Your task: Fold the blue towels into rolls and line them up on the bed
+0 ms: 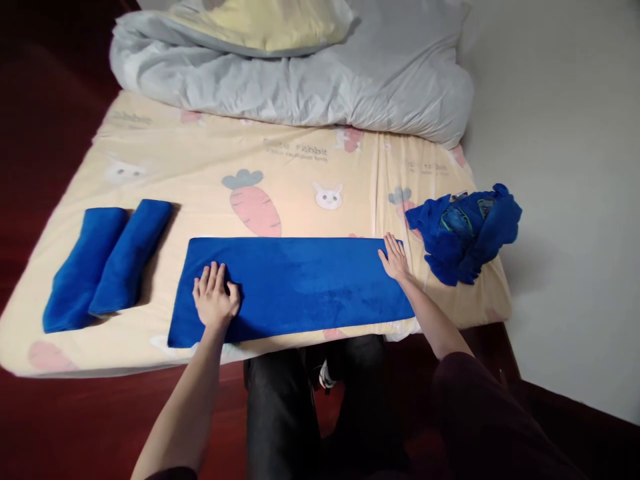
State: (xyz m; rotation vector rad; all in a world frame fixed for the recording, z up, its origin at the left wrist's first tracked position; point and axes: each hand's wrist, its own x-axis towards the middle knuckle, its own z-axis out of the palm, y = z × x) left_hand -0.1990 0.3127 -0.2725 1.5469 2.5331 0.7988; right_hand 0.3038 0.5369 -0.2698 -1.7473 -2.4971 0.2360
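Note:
A blue towel (300, 283) lies flat as a long rectangle along the near edge of the bed. My left hand (215, 297) rests palm down on its left part, fingers spread. On the towel's right end lies my right hand (395, 258), flat and open, fingers pointing away from me. Two rolled or folded blue towels (86, 267) (133, 257) sit side by side to the left. To the right is a crumpled heap of blue cloth (465, 230) with green-edged patches showing; how many pieces it holds I cannot tell.
The bed (190, 167) wears a cream sheet with carrot and rabbit prints. A bunched grey quilt (300, 87) and a yellow pillow or cover (270, 27) lie at the far side. A pale wall (565, 200) stands at the right. Dark red floor (75, 427) shows below.

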